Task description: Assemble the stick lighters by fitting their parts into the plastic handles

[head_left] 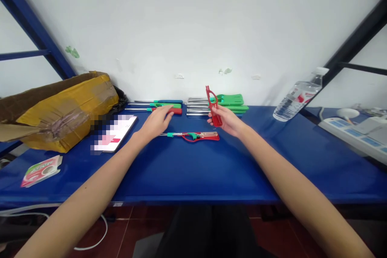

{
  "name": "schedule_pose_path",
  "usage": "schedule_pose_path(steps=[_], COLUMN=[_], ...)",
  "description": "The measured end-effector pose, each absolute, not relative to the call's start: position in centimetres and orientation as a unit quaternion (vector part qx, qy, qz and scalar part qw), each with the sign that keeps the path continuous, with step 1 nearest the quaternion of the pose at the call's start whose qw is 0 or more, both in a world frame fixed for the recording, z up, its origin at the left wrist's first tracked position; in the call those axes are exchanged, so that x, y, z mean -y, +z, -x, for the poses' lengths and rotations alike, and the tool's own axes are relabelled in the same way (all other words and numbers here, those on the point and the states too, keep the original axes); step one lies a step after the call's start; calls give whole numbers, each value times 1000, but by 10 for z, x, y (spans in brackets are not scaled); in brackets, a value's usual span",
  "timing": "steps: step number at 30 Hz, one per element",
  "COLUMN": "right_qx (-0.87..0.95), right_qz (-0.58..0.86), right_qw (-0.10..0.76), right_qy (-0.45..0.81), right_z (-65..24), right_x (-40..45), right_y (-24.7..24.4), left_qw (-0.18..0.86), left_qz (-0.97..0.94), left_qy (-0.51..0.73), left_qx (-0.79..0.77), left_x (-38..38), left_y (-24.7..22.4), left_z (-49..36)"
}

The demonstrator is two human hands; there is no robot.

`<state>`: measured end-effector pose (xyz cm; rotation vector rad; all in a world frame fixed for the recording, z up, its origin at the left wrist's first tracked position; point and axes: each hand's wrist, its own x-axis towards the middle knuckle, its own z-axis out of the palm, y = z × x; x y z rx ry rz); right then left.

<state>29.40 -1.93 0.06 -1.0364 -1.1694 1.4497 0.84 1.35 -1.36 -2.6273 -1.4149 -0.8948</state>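
Observation:
My right hand [228, 120] is closed on a red lighter casing half [215, 115], held upright above the table. Below it lies an opened gas lighter [199, 136], its red shell showing a metal part and a green trigger inside. My left hand [155, 123] reaches over the opened lighter's tip to a small group of long lighters, its fingers stretched over a red lighter [177, 111] and a green lighter [177, 105]. Whether the fingertips touch them is unclear. A blue lighter [171, 101] lies behind. A pile of green lighters [238, 108] sits behind my right hand.
On the left are a taped cardboard box [66, 111], a phone [116, 135] and a torn packet piece [42, 170]. On the right, a water bottle [298, 98] leans near the frame post beside a white power strip [352, 131]. A wall closes off the back.

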Motion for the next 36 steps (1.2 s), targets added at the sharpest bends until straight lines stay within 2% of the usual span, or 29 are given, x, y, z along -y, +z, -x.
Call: schedule_pose_path(steps=[7,11,14,20,27,30,33,36], right_qx=[477,482,471,426,444,547,714,829], right_qz=[415,361,370,358,346,392,457,440], right_qw=[486,454,430,329,277,297,352,314], right_qy=[603,657,676,763,779,678,398,143], right_z=[-297,-289,-285,-291,-295,-294,-294,-294], right_x=[27,32,35,34,35,38,40,43], right_y=[3,4,4,5,7,8,6,1], left_qw=[-16,-14,-19,-44,-32,-28,-18,-16], left_qz=[886,882,876,869,872,863,846,838], left_qy=[-176,-186,-192,-200,-226,-219,-250,-314], left_qx=[428,434,441,450,433,454,471,446], left_x=[4,7,9,8,8,9,10,13], left_y=[-30,-26,-22,-20,-14,-10,-7,-6], left_z=[-19,-21,-21,-18,-17,-17,-18,-19])
